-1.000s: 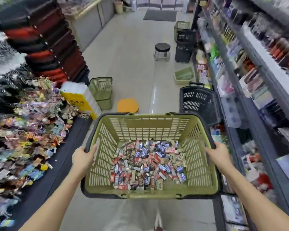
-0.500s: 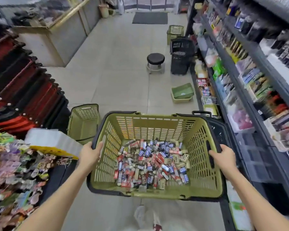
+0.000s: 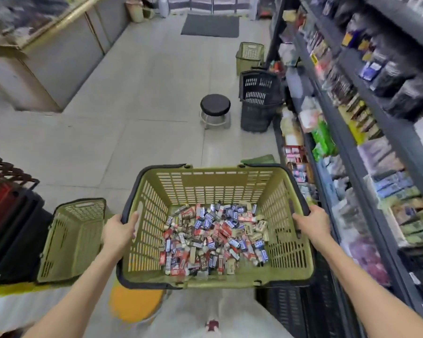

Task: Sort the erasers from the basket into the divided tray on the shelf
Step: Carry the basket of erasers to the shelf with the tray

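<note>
I carry an olive-green shopping basket [image 3: 215, 186] with a dark rim, held at waist height in the aisle. Its floor is covered with several small erasers [image 3: 213, 237] in red, blue, brown and cream wrappers. My left hand [image 3: 119, 231] grips the basket's left rim, fingers curled over the edge. My right hand [image 3: 311, 224] grips the right rim the same way. The divided tray is not recognisable among the blurred goods on the shelf [image 3: 352, 142] at the right.
A round black stool [image 3: 215, 108] stands ahead in the aisle. Beside it are a black basket stack [image 3: 259, 101] and a green basket [image 3: 250, 56]. Another green basket [image 3: 71, 237] stands at my left, an orange disc [image 3: 132, 306] lies below, and a black crate [image 3: 300, 311] sits at my lower right.
I have walked forward along the aisle with the basket; the stool and black baskets are closer, and the left display of trinkets has passed out of view. Both hands keep their hold.
</note>
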